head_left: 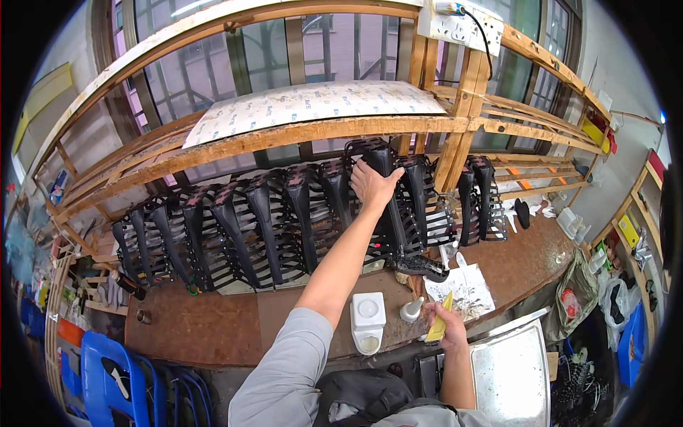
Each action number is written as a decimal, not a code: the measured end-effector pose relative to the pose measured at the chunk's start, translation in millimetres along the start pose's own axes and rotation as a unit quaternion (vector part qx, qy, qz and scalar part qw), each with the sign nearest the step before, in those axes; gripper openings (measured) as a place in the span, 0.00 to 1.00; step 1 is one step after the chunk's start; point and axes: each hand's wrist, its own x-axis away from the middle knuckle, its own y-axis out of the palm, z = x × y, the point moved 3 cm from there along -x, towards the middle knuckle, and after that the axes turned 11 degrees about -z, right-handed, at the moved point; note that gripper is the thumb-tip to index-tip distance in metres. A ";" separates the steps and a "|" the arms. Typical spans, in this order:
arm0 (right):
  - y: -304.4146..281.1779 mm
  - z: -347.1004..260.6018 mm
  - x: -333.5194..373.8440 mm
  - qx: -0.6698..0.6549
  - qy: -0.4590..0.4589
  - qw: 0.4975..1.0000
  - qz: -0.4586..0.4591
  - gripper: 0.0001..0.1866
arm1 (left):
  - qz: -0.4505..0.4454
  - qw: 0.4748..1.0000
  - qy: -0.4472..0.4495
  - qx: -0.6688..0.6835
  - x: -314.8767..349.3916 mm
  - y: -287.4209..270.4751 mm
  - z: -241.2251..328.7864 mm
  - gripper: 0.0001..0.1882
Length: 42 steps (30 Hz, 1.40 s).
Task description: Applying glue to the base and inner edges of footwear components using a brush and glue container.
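My left hand (pixel 373 186) reaches up to the row of tall black strappy boots, thumb and fingers spread around the upper part of one boot (pixel 393 213). That boot stands out in front of the row, and its foot part (pixel 423 267) points to the right. In my right hand (pixel 453 333), low over the table's front edge, is a flat yellow tool (pixel 442 318); its exact kind cannot be made out. Left of that hand are a white bottle (pixel 411 311) and a white container (pixel 368 313). Just beyond lies a stained white paper (pixel 469 295).
More black boots (pixel 263 228) line the back of the brown table (pixel 206 327). Above them runs a wooden rack (pixel 341 132) carrying a white sheet (pixel 320 103). Blue chairs (pixel 114 377) stand at the lower left; a metal-topped surface (pixel 511 377) is at the lower right.
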 end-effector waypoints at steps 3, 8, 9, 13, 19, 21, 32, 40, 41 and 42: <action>-4.6 4.3 -0.3 -0.034 0.006 0.999 0.001 0.16 | 0.030 0.999 0.032 0.019 13.1 8.0 -5.6 0.58; -11.0 14.6 -11.8 -0.133 -0.057 0.988 0.054 0.14 | 0.065 0.974 0.176 0.126 76.1 -33.0 -37.5 0.45; -19.8 24.0 -18.8 -0.160 -0.063 0.985 0.035 0.13 | 0.062 0.964 0.206 0.156 97.3 -46.4 -45.0 0.41; -4.7 32.9 -27.2 -0.196 -0.057 0.979 -0.017 0.11 | 0.018 0.962 0.199 0.186 190.9 -70.9 -113.8 0.32; 66.8 72.2 -67.7 -0.159 0.064 0.981 -0.089 0.11 | 0.000 0.974 -0.161 0.162 367.1 -100.4 -296.2 0.19; 88.8 81.5 -79.7 -0.149 0.106 0.965 -0.190 0.11 | 0.038 0.959 -0.234 0.157 420.1 -123.8 -331.1 0.19; 215.3 129.0 -79.6 -0.023 0.199 0.963 -0.179 0.18 | 0.184 0.893 -0.398 0.102 544.9 -228.6 -387.6 0.22; 173.5 114.9 -75.4 0.161 0.090 0.961 -0.207 0.13 | -0.020 0.893 -0.430 0.131 559.8 -156.2 -434.5 0.26; 151.4 110.5 -72.4 0.228 0.063 0.955 -0.179 0.13 | -0.059 0.897 -0.420 0.130 552.4 -139.9 -436.4 0.26; 136.2 107.0 -65.4 0.303 0.078 0.941 -0.130 0.13 | -0.119 0.896 -0.411 0.122 551.3 -121.6 -437.8 0.26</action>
